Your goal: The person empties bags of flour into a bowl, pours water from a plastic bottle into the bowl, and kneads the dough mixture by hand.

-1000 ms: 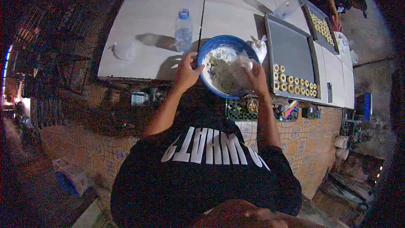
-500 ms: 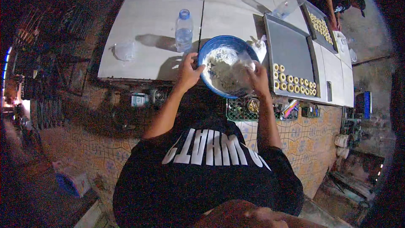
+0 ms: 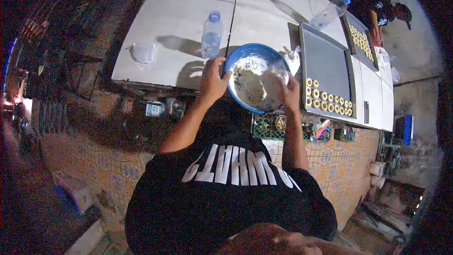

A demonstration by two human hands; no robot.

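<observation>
Little has shifted since the earlier frames: both hands stay at the bowl [image 3: 257, 82], and the right hand [image 3: 290, 95] has slid a touch lower along its right rim. One blue bowl sits at the near edge of the white table [image 3: 188, 23], holding pale dough [image 3: 255, 87] smeared over its bottom. The left hand [image 3: 213, 82] grips the left rim, fingers curled over the edge and thumb outside. The right hand rests on the right rim with fingers bent inward toward the dough; whether it pinches any dough I cannot tell. Two plastic bottles show: one upright with a blue cap [image 3: 211, 35] just behind the bowl to its left, and one tilted bottle [image 3: 328, 15] farther back on the right. One clear cup [image 3: 144, 51] stands well apart on the left of the table. Two trays lie to the right: the near tray [image 3: 325, 63], just beside the bowl, carries small dough rings [image 3: 328, 101] in about three short rows along its near end, the rest of it bare; the far tray [image 3: 361, 42] is filled with rows of rings too small to count. One white lump [image 3: 293, 60] lies between bowl and near tray. One other person [image 3: 380, 9] in dark clothes bends over the far tray. Below the table edge, one green crate [image 3: 269, 125] sits against the patterned tile wall.
</observation>
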